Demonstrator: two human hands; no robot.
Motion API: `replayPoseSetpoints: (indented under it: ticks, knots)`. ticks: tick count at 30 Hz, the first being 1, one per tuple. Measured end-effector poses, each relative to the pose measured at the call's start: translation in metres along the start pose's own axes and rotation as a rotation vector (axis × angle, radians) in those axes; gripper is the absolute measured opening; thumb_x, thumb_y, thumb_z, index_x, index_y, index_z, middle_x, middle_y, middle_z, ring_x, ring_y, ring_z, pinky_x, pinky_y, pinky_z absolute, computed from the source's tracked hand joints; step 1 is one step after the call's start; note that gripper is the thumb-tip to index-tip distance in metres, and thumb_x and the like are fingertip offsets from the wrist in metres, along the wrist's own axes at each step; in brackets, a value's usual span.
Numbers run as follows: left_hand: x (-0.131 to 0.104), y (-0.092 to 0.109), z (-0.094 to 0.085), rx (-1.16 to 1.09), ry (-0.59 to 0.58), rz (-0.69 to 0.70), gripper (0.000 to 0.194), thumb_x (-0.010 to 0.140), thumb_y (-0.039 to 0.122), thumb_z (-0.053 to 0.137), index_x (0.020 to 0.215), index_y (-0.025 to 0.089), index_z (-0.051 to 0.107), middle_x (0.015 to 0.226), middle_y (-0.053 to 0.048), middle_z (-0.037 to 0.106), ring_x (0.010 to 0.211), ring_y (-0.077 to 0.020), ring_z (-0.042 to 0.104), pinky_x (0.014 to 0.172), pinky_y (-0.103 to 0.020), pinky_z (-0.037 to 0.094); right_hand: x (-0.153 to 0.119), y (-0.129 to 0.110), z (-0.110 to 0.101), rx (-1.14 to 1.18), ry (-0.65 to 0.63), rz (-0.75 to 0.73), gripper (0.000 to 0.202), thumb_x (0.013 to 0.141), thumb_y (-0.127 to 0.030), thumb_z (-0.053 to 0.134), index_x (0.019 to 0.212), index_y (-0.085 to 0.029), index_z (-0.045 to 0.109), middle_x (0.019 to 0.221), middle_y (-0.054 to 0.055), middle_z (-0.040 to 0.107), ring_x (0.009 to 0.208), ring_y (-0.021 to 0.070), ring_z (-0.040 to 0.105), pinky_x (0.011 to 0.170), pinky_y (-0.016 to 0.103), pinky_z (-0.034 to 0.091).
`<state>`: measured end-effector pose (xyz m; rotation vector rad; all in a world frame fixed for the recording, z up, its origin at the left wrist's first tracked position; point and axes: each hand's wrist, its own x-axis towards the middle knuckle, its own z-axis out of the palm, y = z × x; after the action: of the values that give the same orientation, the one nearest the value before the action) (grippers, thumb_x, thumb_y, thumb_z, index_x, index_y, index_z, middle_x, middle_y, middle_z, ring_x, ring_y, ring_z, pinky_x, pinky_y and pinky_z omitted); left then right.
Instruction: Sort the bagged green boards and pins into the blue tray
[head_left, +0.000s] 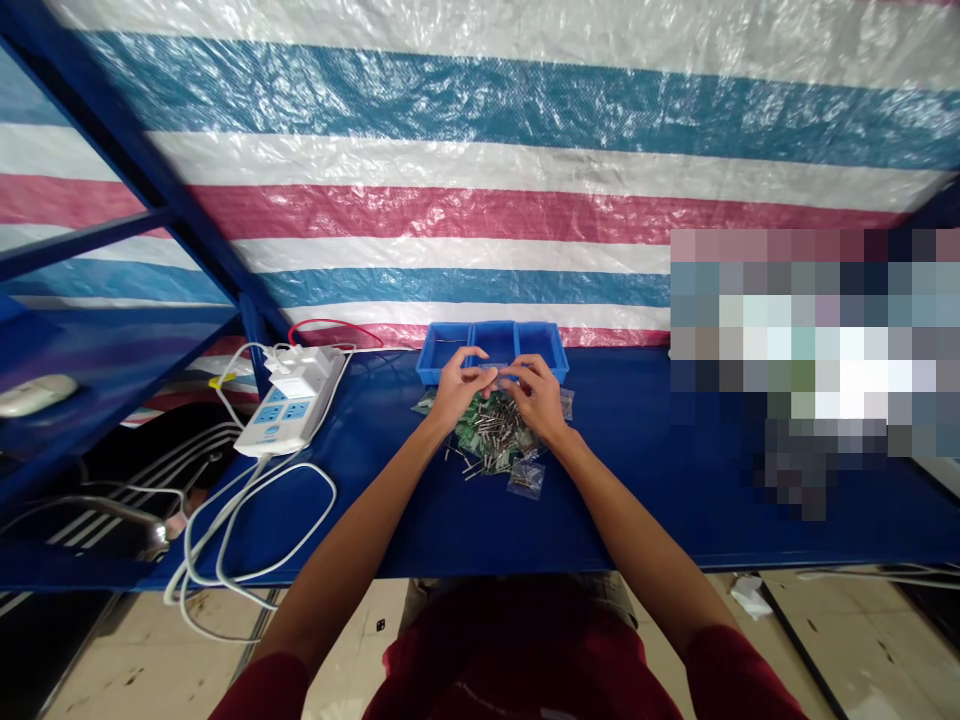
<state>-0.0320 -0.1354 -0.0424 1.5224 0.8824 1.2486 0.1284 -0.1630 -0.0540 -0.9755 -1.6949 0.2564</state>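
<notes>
Between my left hand (463,383) and my right hand (535,390) is a small clear plastic bag (496,372), pinched by the fingertips of both. Its contents are too small to make out. Right below my hands lies a heap of thin metal pins or screws (496,432), mixed with green pieces. A clear bag with small metal parts (526,479) rests at the heap's front right. Just behind my fingers stands a blue three-compartment tray (442,377), partly covered by my hands.
On the left of the blue table (637,480) sits a white power strip (281,420) with plugs in it. Its looped white cable (330,500) hangs over the front edge. A striped plastic sheet (450,215) closes off the back. Something at the right is blurred out.
</notes>
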Motion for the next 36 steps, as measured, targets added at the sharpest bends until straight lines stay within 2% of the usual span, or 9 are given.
replayPoseSetpoints:
  ticks: [5, 8, 10, 16, 20, 23, 26, 33, 36]
  knots:
    - [0.001, 0.002, 0.000, 0.170, -0.014, 0.119, 0.048, 0.086, 0.060, 0.052, 0.077, 0.015, 0.066, 0.069, -0.003, 0.059, 0.061, -0.0129, 0.054, 0.058, -0.026, 0.044, 0.001, 0.002, 0.001, 0.007, 0.032, 0.082, 0.022, 0.093, -0.035, 0.051, 0.087, -0.019, 0.066, 0.089, 0.006, 0.065, 0.071, 0.0163, 0.058, 0.065, 0.029, 0.047]
    - [0.001, 0.004, -0.001, 0.318, 0.013, 0.249, 0.036, 0.081, 0.052, 0.063, 0.077, 0.016, 0.068, 0.085, -0.005, 0.060, 0.078, -0.0162, 0.056, 0.064, -0.026, 0.043, 0.000, 0.001, 0.001, 0.018, 0.029, 0.169, 0.023, 0.092, -0.037, 0.051, 0.086, -0.019, 0.065, 0.075, 0.002, 0.066, 0.061, 0.0148, 0.056, 0.062, 0.027, 0.046]
    - [0.000, 0.006, -0.001, 0.347, 0.009, 0.277, 0.027, 0.080, 0.043, 0.066, 0.079, 0.017, 0.068, 0.087, -0.005, 0.061, 0.080, -0.0166, 0.056, 0.066, -0.026, 0.043, 0.000, 0.000, 0.002, 0.035, 0.033, 0.183, 0.023, 0.091, -0.038, 0.053, 0.085, -0.019, 0.065, 0.073, 0.002, 0.066, 0.060, 0.0145, 0.056, 0.061, 0.027, 0.046]
    - [-0.003, 0.006, 0.002, 0.260, 0.065, 0.146, 0.017, 0.078, 0.029, 0.062, 0.067, 0.016, 0.060, 0.064, 0.001, 0.056, 0.062, -0.0129, 0.051, 0.062, -0.025, 0.040, -0.001, -0.005, 0.003, 0.063, 0.050, 0.175, 0.021, 0.090, -0.037, 0.053, 0.094, -0.019, 0.065, 0.080, 0.004, 0.068, 0.065, 0.0155, 0.058, 0.061, 0.027, 0.047]
    - [-0.002, 0.007, 0.003, 0.120, 0.121, 0.053, 0.012, 0.075, 0.026, 0.061, 0.068, 0.016, 0.061, 0.057, 0.002, 0.056, 0.055, -0.0118, 0.050, 0.056, -0.024, 0.039, -0.001, -0.006, 0.000, 0.043, 0.026, 0.066, 0.022, 0.092, -0.028, 0.047, 0.104, -0.021, 0.064, 0.099, 0.008, 0.063, 0.067, 0.0149, 0.055, 0.060, 0.029, 0.048]
    - [-0.001, 0.006, 0.004, 0.024, 0.137, 0.012, 0.016, 0.076, 0.030, 0.063, 0.067, 0.016, 0.060, 0.053, 0.003, 0.054, 0.051, -0.0109, 0.049, 0.054, -0.023, 0.039, -0.002, -0.004, 0.001, 0.013, -0.023, 0.006, 0.022, 0.092, -0.026, 0.048, 0.106, -0.023, 0.065, 0.108, 0.009, 0.057, 0.067, 0.0143, 0.053, 0.059, 0.030, 0.048]
    - [0.000, 0.004, 0.005, -0.016, 0.135, -0.015, 0.023, 0.075, 0.036, 0.067, 0.065, 0.017, 0.059, 0.051, 0.003, 0.054, 0.049, -0.0103, 0.048, 0.051, -0.023, 0.038, -0.003, 0.001, 0.003, -0.014, -0.045, -0.009, 0.020, 0.092, -0.029, 0.051, 0.105, -0.023, 0.065, 0.106, 0.008, 0.056, 0.066, 0.0141, 0.052, 0.061, 0.030, 0.049]
    - [0.007, 0.001, 0.004, 0.011, 0.053, -0.084, 0.040, 0.076, 0.049, 0.069, 0.056, 0.015, 0.060, 0.049, 0.001, 0.052, 0.048, -0.0099, 0.045, 0.047, -0.024, 0.032, -0.003, 0.007, 0.004, -0.066, 0.017, -0.013, 0.019, 0.094, -0.032, 0.052, 0.097, -0.022, 0.067, 0.098, 0.007, 0.058, 0.067, 0.0139, 0.053, 0.062, 0.029, 0.047]
    - [0.013, 0.001, 0.004, 0.046, 0.017, -0.123, 0.043, 0.076, 0.056, 0.067, 0.062, 0.015, 0.063, 0.055, -0.001, 0.056, 0.049, -0.0111, 0.048, 0.045, -0.024, 0.032, -0.002, 0.005, 0.003, -0.065, 0.064, 0.003, 0.021, 0.094, -0.033, 0.051, 0.091, -0.020, 0.067, 0.094, 0.007, 0.059, 0.070, 0.0149, 0.055, 0.063, 0.028, 0.047]
